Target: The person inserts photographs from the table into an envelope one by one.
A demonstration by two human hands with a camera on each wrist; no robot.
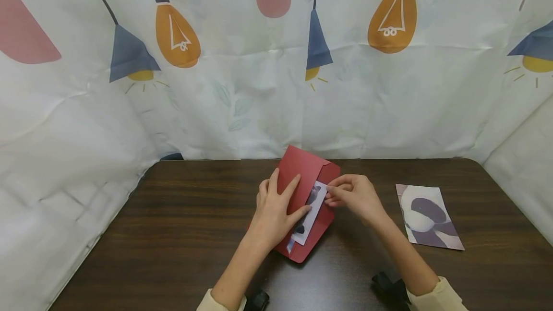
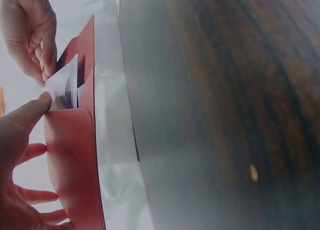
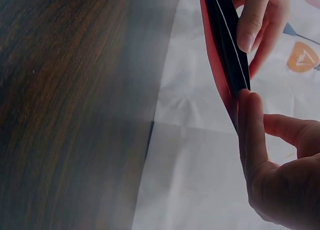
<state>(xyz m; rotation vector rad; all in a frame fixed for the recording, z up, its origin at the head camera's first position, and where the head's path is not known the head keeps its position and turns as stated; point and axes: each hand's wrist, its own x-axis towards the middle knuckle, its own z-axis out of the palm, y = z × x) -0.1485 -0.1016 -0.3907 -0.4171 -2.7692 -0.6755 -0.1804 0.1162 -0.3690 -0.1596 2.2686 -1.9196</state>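
A red paper envelope or folder [image 1: 300, 169] is tilted near the middle back of the table, its flap side facing right. From its opening sticks a white picture card [image 1: 314, 215] with dark figures on it. My left hand [image 1: 274, 212] rests with spread fingers on the envelope, and its thumb touches the card's near edge. With thumb and fingertips, my right hand [image 1: 356, 198] pinches the card's right edge. A bluish-white corner [image 1: 290, 245] of something else shows low in the opening. In the right wrist view, the dark opening of the envelope [image 3: 215, 59] appears edge-on.
On the right of the dark wooden table [image 1: 186, 224] lies a purple and white picture sheet [image 1: 425, 212]. Behind the table hangs a white cloth [image 1: 268, 109] printed with lamps and bulbs. A black strap device [image 1: 389, 287] is on the right wrist.
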